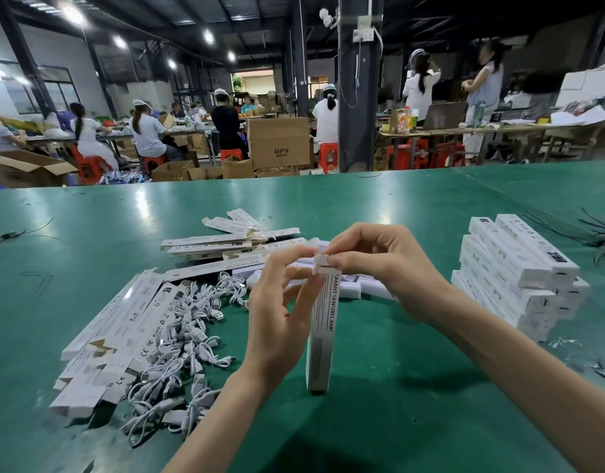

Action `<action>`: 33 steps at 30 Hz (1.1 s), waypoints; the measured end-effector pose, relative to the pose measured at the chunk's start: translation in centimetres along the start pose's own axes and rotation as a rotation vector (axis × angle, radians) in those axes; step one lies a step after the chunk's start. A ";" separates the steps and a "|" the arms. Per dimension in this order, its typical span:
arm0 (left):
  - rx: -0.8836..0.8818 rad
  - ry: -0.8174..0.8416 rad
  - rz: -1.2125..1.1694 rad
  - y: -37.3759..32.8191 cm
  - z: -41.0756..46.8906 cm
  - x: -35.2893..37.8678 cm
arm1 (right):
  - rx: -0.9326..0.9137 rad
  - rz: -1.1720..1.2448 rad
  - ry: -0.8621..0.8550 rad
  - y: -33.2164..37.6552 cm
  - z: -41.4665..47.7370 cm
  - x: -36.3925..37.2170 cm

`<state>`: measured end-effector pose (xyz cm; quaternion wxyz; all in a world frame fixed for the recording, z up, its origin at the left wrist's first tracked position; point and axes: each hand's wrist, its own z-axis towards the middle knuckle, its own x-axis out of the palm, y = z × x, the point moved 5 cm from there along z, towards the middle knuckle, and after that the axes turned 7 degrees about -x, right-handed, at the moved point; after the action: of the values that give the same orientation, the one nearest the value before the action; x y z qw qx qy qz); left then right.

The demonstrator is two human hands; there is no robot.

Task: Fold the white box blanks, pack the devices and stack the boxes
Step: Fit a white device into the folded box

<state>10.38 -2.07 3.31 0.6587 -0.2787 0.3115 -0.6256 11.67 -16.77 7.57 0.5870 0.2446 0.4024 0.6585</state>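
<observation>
A long white box (321,332) printed "SMART SENSOR LAMP" stands upright on the green table (379,404), its lower end touching the surface. My left hand (277,312) grips its upper part from the left. My right hand (379,264) pinches the small flap at the box's top end. Flat box blanks (116,336) lie in a loose heap at the left, and more blanks (232,240) lie behind my hands. A stack of closed boxes (519,274) stands at the right. White devices (359,285) lie behind the box, partly hidden by my hands.
A tangle of short white USB cables (181,346) lies between the blanks and my left arm. Black cable ties (597,233) are scattered at the far right. Beyond the table's far edge, people sit at benches among cardboard cartons (278,143) and red stools.
</observation>
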 end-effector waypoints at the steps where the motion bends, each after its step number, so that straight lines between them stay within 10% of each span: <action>1: -0.001 0.002 0.001 0.1 0.0 0.0 | 0.018 0.001 0.000 0.1 0.0 0.0; 33: -0.033 0.123 0.039 0.5 -0.6 0.7 | -0.060 -0.364 0.217 2.8 0.0 -1.2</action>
<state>10.31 -2.77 2.47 0.6457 -0.2444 0.3671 -0.6234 10.26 -17.89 10.03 0.6566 0.0781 0.4810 0.5757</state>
